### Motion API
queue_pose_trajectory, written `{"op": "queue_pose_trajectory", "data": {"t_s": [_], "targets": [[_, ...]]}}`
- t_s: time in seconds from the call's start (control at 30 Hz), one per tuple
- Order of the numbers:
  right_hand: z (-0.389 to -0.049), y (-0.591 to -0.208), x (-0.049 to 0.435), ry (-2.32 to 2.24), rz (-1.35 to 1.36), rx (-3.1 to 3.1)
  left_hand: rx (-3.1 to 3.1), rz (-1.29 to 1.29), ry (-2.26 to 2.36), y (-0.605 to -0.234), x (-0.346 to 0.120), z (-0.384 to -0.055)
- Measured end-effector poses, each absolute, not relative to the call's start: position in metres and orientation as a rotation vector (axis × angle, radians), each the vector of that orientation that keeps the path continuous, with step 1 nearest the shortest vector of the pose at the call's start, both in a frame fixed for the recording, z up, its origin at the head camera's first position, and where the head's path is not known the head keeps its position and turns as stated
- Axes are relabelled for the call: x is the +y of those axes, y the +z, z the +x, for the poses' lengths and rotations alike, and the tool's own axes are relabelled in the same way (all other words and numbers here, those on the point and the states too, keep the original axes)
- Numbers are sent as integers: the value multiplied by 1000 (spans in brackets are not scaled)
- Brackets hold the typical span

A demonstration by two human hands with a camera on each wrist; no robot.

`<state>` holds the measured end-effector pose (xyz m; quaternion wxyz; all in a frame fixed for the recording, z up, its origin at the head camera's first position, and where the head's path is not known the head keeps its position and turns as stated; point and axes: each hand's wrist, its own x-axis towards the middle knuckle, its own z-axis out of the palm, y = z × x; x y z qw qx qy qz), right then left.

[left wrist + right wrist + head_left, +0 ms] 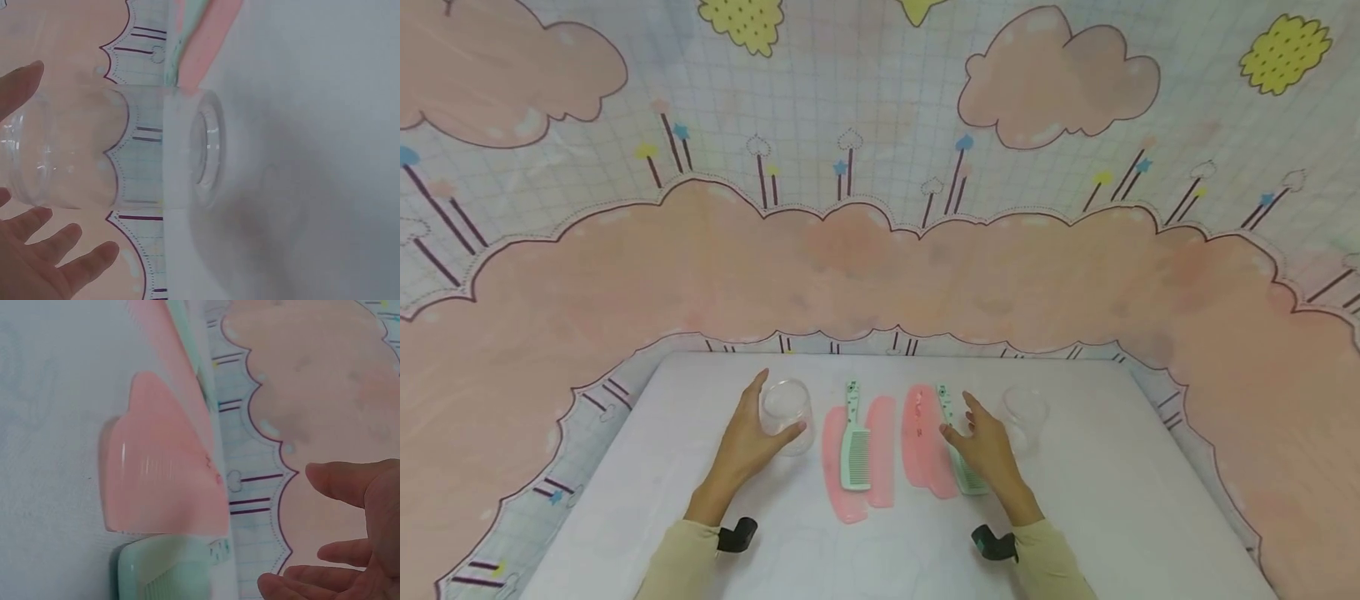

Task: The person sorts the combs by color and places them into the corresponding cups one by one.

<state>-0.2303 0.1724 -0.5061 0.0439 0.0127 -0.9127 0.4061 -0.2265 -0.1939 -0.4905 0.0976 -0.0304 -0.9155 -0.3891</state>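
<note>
My left hand (751,433) spreads its thumb and fingers around a clear plastic jar (81,147), fingers extended, not curled. The jar stands upright on the white table. My right hand (988,446) hovers above the right-hand combs with its fingers apart and nothing between them. Below it lies a mint-green comb (972,482), partly hidden by the hand, beside a pink comb (917,433). In the middle, another mint-green handled comb (854,458) lies between a curved pink comb (835,467) and a straighter pink comb (882,450).
A second clear jar (1024,417) stands to the right of my right hand. The white table (820,558) ends at a back edge against a patterned cloth (880,275) with clouds and candle-like stripes. A black wrist device (737,535) sits by each sleeve.
</note>
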Motion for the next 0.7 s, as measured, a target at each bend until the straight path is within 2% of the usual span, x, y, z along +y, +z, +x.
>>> {"op": "queue_pose_trajectory", "data": {"t_s": [0.7], "targets": [[-243,-527,179,1294,-133,-2814,-2693,-41,-1470,-515,-195,-233]]}}
